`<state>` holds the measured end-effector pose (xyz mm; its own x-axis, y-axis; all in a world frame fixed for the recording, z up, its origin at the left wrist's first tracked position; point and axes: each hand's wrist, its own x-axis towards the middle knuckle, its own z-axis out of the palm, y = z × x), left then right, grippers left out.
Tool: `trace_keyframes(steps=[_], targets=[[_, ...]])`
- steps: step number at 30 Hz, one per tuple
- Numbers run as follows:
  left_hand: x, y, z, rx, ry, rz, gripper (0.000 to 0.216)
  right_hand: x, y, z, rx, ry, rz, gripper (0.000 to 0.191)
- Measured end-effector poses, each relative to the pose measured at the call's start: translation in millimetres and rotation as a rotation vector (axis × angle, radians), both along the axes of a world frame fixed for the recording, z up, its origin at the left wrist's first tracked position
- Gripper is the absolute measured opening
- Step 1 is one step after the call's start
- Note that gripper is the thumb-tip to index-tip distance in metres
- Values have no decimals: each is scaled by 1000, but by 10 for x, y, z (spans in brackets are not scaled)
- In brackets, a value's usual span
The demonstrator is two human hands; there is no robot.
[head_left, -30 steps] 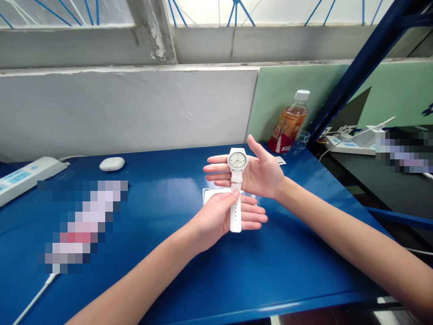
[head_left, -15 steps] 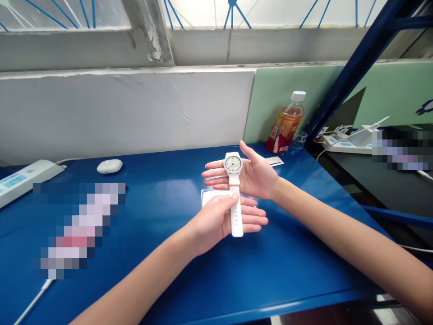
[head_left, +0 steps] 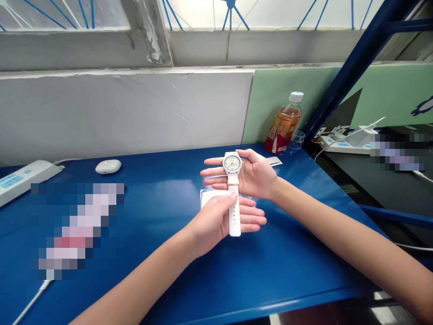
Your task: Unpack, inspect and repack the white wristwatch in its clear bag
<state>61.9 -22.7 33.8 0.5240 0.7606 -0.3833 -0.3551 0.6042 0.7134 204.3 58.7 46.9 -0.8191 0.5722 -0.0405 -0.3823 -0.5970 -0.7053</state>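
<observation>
A white wristwatch (head_left: 232, 163) with a round pale dial lies lengthwise across both hands, dial up and strap toward me. My left hand (head_left: 216, 221) holds the lower strap, thumb pressed on top and fingers stretched out beneath. Behind it, my right hand (head_left: 254, 176) supports the watch case on its outstretched fingers, palm up. Its thumb tip reaches the upper edge of the case. A flat white item in a clear wrapper (head_left: 207, 195) lies on the blue table (head_left: 162, 253) under the hands, mostly hidden.
A drink bottle (head_left: 284, 126) stands at the back right, with a small white card (head_left: 274, 161) before it. A white earbud case (head_left: 108, 166) and a power strip (head_left: 27, 180) sit left, near a blurred-out object with a cable (head_left: 34, 300). A blue metal post (head_left: 348, 67) rises right.
My right thumb has folded down from its raised position to the edge of the watch case. The watch and my left hand keep nearly the same place; the view has shifted slightly.
</observation>
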Motion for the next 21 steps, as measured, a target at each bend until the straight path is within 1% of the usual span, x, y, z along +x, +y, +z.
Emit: trace_keyframes(steps=[8,14,17,21], targets=[[4,1,-20,13,-12,-12,38,2,-10,31,4,2,4,60],[8,18,-23,29,-18,11,37,19,13,-2,-39,39,-62,50],[3,27,-20,18,-23,28,37,42,62,-3,-57,55,-141,43],[0,31,-32,-17,-33,21,37,94,140,51,-65,66,-385,28]])
